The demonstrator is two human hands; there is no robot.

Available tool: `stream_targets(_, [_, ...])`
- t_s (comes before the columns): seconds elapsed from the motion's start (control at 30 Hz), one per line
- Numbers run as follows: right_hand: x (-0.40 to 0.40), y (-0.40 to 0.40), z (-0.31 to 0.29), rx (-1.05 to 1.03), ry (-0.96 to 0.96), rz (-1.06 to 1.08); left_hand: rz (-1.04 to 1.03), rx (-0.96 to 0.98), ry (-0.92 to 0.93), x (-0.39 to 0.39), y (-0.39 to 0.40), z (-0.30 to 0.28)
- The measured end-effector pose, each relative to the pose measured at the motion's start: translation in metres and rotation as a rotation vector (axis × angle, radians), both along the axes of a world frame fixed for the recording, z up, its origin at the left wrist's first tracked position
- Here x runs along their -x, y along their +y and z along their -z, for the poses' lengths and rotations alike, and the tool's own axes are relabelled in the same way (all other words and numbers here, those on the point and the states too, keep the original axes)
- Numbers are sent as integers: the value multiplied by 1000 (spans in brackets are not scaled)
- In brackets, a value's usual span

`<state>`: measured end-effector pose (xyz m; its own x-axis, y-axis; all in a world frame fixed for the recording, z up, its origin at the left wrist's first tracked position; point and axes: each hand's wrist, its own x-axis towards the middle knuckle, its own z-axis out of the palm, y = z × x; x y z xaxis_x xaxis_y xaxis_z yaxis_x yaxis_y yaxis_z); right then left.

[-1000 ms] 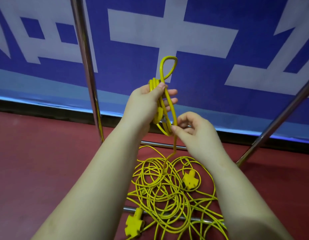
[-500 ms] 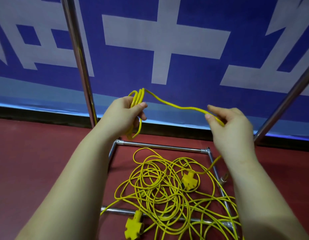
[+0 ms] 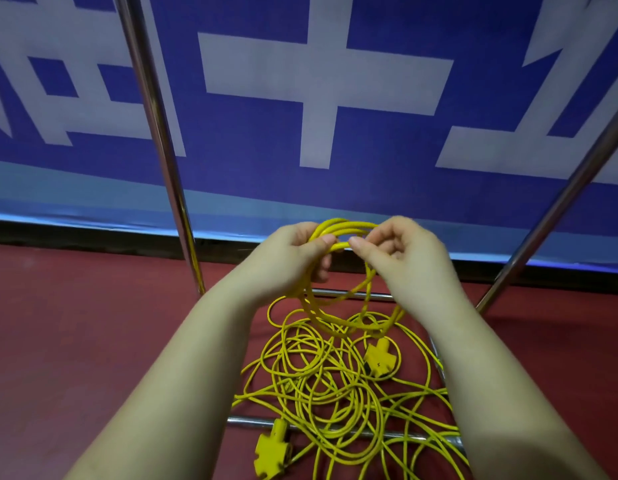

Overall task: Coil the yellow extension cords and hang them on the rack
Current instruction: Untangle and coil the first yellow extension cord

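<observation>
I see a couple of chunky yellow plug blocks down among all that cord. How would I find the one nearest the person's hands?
Start at the red floor inside the metal rack base, where loose yellow cord lies tangled. The socket block lies in the tangle's upper right, just below the coil hanging from both hands. Unlike the other socket block, which overlaps the near rail by the picture's bottom edge, this one sits ringed by cord loops.

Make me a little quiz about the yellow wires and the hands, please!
1. True or false: the left hand grips the coil of yellow cord.
2. Where does the loose cord pile lie? A) on the red floor B) hung on the rack post C) in a box
3. How many yellow socket blocks lie on the floor?

Key: 1 true. 2 A. 3 two: one under the right hand, one nearest the camera.
</observation>
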<state>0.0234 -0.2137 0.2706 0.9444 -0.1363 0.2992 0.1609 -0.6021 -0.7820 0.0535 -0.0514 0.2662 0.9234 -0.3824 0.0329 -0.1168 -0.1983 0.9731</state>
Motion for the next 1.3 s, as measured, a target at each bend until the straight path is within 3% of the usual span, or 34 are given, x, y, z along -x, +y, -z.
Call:
stream_targets(0.1, [-3,-8,9,-28,209,-121,-103,236,74,-7,4,2])
stream_targets(0.17, [-5,-12,13,-212,207,-143,-170,325,126,-10,7,4])
stream_targets(0.23, [-6,-15,11,-340,79,-72,-195,282,146,-11,8,8])
stream_targets(0.37, [-7,-21,1,-357,-133,22,-152,-9,112,-17,11,22])
stream_targets(0.43, [-7,-27,-2,-240,-190,46,-162,-65,127,-20,14,27])
stream_targets(0.57, [-6,-34,-7,267,-205,88,-153,22,181,-19,11,27])
stream_targets(0.7, [-5,-18,0,383,-65,-41,-91,90,195,-14,-2,24])
stream_targets(0.87, [-8,-5,15,175,2,-70,-9,14,131,-3,-21,28])
stream_targets(0.93, [-11,-8,19,72,73,-66,-67,28,108,-4,-21,28])
stream_targets(1.03, [-14,-16,29,140,258,-43,-164,113,78,-12,-15,30])
stream_targets(1.1, [-15,-20,35,81,312,-26,-226,136,74,-15,-10,30])
stream_targets(1.23, [-17,-25,32,-233,87,102,-215,-61,4,-15,-5,34])
stream_targets(1.3, [-16,-25,27,-284,2,115,-157,-133,18,-14,-4,36])
